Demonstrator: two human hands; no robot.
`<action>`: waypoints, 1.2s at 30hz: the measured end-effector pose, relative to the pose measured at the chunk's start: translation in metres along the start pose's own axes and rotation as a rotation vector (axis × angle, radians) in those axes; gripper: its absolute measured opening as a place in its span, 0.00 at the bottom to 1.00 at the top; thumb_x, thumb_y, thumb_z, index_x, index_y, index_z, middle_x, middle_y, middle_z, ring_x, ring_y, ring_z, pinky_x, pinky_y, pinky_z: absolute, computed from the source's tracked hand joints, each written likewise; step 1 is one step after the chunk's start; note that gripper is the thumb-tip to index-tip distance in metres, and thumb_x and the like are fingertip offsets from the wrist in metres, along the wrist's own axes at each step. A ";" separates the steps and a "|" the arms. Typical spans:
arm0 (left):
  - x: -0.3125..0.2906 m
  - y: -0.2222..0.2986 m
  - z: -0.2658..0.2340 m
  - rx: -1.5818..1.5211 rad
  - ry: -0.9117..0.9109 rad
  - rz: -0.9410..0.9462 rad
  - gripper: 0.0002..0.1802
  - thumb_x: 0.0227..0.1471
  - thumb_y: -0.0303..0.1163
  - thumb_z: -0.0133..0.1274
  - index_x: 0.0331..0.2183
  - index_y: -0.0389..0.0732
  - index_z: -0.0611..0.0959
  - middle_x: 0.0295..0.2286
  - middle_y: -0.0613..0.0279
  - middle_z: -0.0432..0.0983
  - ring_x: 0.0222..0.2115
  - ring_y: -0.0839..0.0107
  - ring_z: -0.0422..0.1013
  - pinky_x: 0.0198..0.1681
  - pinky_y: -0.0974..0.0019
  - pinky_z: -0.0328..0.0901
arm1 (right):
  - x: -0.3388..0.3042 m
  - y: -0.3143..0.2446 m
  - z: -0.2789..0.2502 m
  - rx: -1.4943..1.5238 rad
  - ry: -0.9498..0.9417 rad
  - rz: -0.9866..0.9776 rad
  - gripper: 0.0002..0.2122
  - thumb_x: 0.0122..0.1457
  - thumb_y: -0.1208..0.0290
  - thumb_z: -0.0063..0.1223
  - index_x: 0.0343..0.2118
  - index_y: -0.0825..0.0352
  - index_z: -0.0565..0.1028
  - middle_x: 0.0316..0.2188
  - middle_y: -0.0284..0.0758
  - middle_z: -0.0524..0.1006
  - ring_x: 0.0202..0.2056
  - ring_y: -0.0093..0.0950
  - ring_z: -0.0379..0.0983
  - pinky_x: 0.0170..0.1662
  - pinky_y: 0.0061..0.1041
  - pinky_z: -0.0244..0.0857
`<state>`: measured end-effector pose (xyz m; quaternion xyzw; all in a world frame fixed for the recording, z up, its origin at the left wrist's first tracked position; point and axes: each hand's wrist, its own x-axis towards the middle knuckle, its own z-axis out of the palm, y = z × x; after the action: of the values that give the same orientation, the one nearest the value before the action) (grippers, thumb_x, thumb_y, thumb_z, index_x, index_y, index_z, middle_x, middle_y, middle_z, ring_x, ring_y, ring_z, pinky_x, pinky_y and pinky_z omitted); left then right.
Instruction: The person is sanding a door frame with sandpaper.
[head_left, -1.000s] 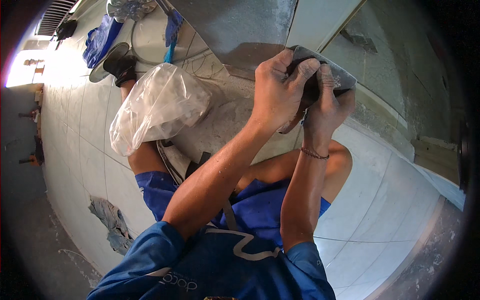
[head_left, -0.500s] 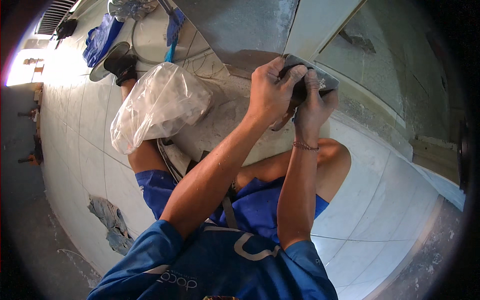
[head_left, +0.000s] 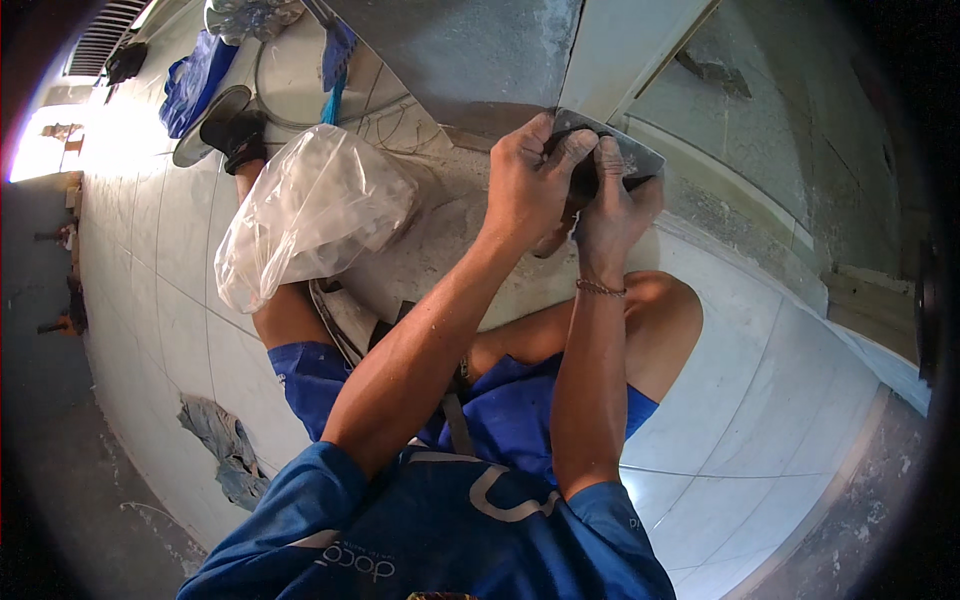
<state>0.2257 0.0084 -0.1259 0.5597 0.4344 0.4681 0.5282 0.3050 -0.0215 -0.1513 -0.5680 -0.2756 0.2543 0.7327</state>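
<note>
Both my hands grip a trowel (head_left: 640,152) against the low edge where the wall panels meet the ledge. Its flat grey metal blade sticks out past my fingers, and a dark part lies between the hands. A brownish end, perhaps its handle, shows below my left hand. My left hand (head_left: 525,180) is closed on the left side, thumb and fingers bent over the blade. My right hand (head_left: 615,215) is closed on the right side, its thumb pressed on the top. Fine pale dust covers the fingers. What the blade's underside touches is hidden.
A clear plastic bag (head_left: 310,215) with pale contents stands beside my left leg. Beyond it lie a blue bag (head_left: 200,85), a blue brush-like tool (head_left: 338,65) and a thin cable. A grey rag (head_left: 222,450) lies on the tiles at left. A grey panel (head_left: 480,60) stands ahead.
Both hands and the trowel have shifted slightly left along the edge, partly because the whole view has moved a little. The grip looks the same.
</note>
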 end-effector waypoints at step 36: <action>0.004 -0.003 -0.010 -0.066 -0.029 0.017 0.08 0.50 0.29 0.53 0.27 0.33 0.76 0.20 0.69 0.71 0.24 0.83 0.61 0.29 0.74 0.61 | -0.004 -0.006 0.009 -0.039 0.033 -0.037 0.12 0.52 0.70 0.58 0.31 0.74 0.72 0.30 0.36 0.75 0.30 0.22 0.69 0.35 0.21 0.64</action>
<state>0.2164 0.0143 -0.1283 0.5523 0.4061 0.4787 0.5486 0.2961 -0.0190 -0.1444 -0.5810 -0.2790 0.2258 0.7305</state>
